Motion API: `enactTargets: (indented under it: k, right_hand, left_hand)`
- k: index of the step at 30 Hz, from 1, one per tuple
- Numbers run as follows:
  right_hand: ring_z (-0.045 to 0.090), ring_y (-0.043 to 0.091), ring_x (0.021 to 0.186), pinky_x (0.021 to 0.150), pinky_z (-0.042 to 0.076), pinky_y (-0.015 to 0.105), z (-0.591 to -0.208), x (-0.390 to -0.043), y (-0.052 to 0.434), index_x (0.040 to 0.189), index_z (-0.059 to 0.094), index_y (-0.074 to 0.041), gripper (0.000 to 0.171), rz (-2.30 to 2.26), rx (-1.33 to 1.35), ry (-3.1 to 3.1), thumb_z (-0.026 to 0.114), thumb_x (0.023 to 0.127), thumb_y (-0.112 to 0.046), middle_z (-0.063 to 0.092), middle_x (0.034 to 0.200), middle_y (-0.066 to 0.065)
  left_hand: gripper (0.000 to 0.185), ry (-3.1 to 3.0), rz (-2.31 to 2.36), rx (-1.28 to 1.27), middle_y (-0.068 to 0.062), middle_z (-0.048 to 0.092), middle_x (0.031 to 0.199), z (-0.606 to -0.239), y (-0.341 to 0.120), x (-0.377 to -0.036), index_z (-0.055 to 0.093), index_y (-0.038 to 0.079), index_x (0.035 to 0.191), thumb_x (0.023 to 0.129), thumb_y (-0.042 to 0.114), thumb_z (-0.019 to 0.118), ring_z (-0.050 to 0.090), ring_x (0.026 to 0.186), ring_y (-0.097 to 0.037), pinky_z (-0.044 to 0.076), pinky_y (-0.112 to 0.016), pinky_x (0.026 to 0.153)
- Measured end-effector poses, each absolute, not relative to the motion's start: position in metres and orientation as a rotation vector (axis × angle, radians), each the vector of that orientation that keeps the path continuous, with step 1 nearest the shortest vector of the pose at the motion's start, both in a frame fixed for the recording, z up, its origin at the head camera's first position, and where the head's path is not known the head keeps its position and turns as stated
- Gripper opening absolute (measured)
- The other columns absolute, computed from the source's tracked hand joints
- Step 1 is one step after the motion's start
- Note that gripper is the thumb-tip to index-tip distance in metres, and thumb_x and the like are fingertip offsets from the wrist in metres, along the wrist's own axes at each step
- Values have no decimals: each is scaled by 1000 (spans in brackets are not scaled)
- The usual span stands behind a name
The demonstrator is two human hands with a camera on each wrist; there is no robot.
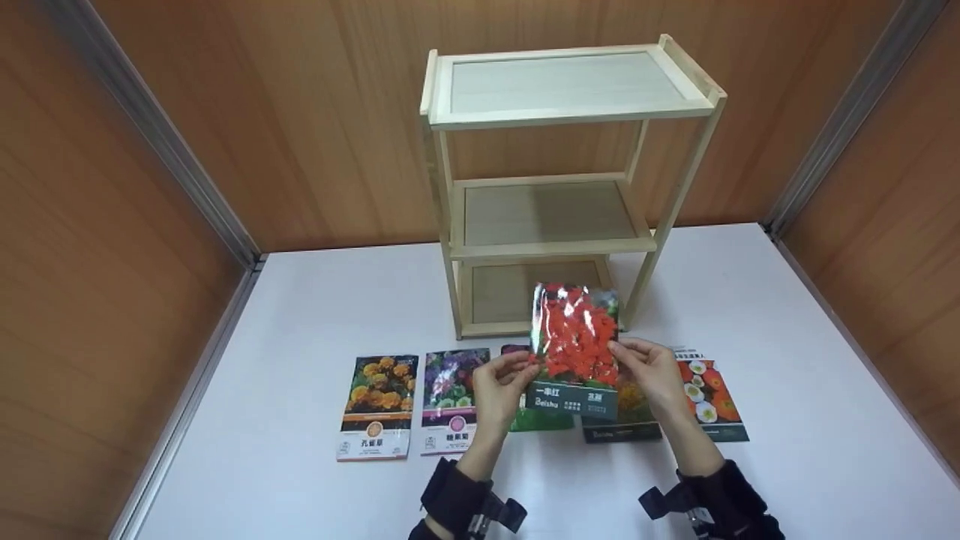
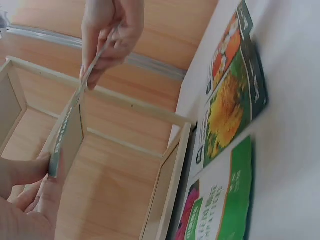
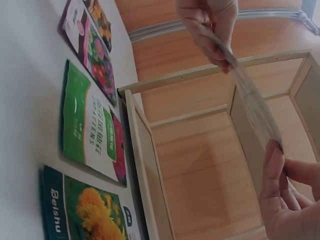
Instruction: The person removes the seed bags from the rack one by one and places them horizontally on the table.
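Both hands hold up a seed packet (image 1: 574, 337) with red flowers and a dark green lower band, raised above the table in front of the shelf. My left hand (image 1: 497, 390) pinches its left edge between thumb and fingers; my right hand (image 1: 658, 379) pinches the right edge. In the left wrist view the packet (image 2: 67, 122) shows nearly edge-on. Beneath it lie a green and white seed packet (image 3: 92, 125), partly hidden in the head view, and a yellow-flower seed packet (image 2: 227, 107). A seed packet with white and orange flowers (image 1: 709, 397) lies beyond the right hand.
A three-tier wooden shelf (image 1: 555, 246) stands at the back of the white table (image 1: 300, 315). To the left lie an orange marigold packet (image 1: 379, 409) and a purple-flower packet (image 1: 450, 397). Wood-grain panels (image 1: 337, 135) enclose the table.
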State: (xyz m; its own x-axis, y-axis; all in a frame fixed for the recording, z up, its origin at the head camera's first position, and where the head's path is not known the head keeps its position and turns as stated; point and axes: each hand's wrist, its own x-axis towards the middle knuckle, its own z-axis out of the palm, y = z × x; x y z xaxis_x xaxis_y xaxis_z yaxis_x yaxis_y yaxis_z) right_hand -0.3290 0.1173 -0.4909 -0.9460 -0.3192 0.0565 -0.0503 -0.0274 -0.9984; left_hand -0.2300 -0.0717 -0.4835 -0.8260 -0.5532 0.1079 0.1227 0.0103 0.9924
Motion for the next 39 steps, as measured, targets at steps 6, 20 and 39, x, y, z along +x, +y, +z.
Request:
enactTargets:
  k: [6,20,39]
  right_hand:
    - [60,14,69,55,50,24,-479,-322,111,101,62,4,36,-1986,-263,2188,65,81,-25,66,81,7]
    - [54,8,63,51,43,19,-490,-310,111,107,59,5,35,-1872,6,2209,68,78,-12,67,82,3]
    - [55,1,85,66,44,15,-600,-371,222,113,59,-8,53,-1821,182,2371,70,72,-40,64,96,-5]
  left_hand:
    - [22,-1651,-1840,464,-16,64,77,-494,-58,-229,63,-11,90,70,-4,70,63,67,-21,51,-23,60]
    - [23,-1677,-1853,454,-13,63,77,-514,-47,-227,61,-12,90,72,0,70,61,67,-18,51,-21,59]
    - [57,-2558,-1065,372,-24,34,133,-536,-84,-206,41,-1,129,92,42,40,32,121,-39,30,-51,95]
